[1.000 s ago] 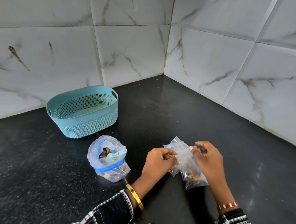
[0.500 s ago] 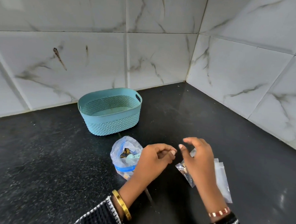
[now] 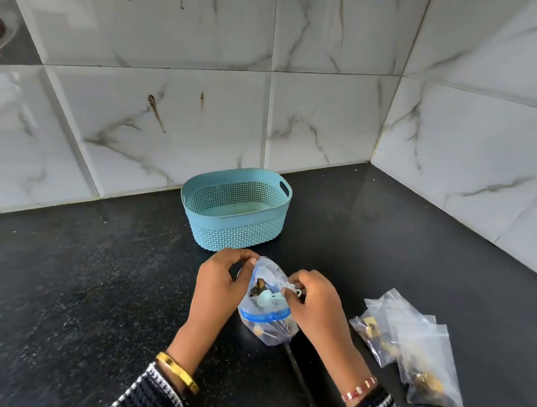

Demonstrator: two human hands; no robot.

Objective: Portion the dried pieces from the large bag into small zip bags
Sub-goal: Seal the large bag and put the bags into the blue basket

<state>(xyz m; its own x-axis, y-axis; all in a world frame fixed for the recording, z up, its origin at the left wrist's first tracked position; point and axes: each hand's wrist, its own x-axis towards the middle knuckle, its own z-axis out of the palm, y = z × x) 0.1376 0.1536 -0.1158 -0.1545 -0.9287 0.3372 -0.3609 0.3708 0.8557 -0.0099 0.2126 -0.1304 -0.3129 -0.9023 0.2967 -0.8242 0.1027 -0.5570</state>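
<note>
Now we pinch the clear, blue-banded large plastic bag [image 3: 266,309] between left hand [image 3: 217,289] and right hand [image 3: 313,302], spreading its mouth for scooping; filled small clear zip bags [image 3: 409,344] wait right of our right hand.

Large bag [image 3: 266,309] left side hidden behind left hand [image 3: 217,289]; dried pieces inside indistinct.

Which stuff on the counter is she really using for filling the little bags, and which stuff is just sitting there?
Part of the job:
- large bag of dried pieces, its top gripped by the left hand and the right hand
- pale scoop inside it
- small zip bags, some filled, lying to the right

Just sitting there:
- blue basket behind, nothing visible inside
- black counter
</note>
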